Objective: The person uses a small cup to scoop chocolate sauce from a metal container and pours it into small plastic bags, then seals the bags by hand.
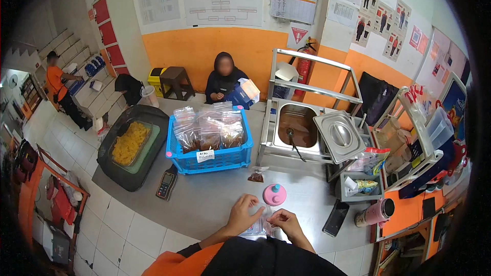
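Observation:
My left hand (245, 211) and my right hand (283, 222) meet at the near edge of the steel table (215, 195), both pinching a clear plastic bag (266, 214). Under the bag lies a flat printed packet (254, 228), partly hidden by my left hand. A round pink lid with a blue knob (274, 194) sits just beyond my hands. Behind it lies a small zip bag with dark contents (257, 175). Farther off, a blue plastic basket (209, 165) holds several zip bags with brown contents (209, 138).
Left stand a dark tray with yellow food (131, 143) and a handheld meter (167, 184). Right are a steel pan of brown sauce (297, 122), its tilted lid (340, 136), a phone (336, 218), a pink tumbler (375, 212) and a grey bin (360, 195). Several people are beyond the table.

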### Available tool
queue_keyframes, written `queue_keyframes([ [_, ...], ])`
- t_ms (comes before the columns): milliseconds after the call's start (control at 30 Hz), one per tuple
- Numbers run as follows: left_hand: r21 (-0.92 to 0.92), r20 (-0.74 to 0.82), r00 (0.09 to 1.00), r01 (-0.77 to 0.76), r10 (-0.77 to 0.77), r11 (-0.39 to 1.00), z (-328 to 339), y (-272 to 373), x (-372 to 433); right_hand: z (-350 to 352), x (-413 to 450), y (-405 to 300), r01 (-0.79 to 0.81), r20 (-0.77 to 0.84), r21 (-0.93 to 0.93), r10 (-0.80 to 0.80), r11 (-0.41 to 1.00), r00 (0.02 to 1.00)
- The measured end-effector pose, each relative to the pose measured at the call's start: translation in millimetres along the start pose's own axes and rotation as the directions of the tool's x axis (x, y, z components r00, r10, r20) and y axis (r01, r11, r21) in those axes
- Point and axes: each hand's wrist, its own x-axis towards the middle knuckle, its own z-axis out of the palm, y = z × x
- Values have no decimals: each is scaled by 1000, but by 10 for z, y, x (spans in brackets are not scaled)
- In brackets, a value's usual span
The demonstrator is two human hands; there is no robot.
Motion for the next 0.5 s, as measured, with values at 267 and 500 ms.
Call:
queue_keyframes([
  [267, -414, 742, 639, 675, -203, 611, 23, -45, -110, 40, 27, -44, -74, 35, -234, 84, 969, 996],
  [500, -414, 846, 521, 773, -109, 482, 5, -210, -19, 268, -121, -370, -208, 165, 29, 201, 978, 966],
])
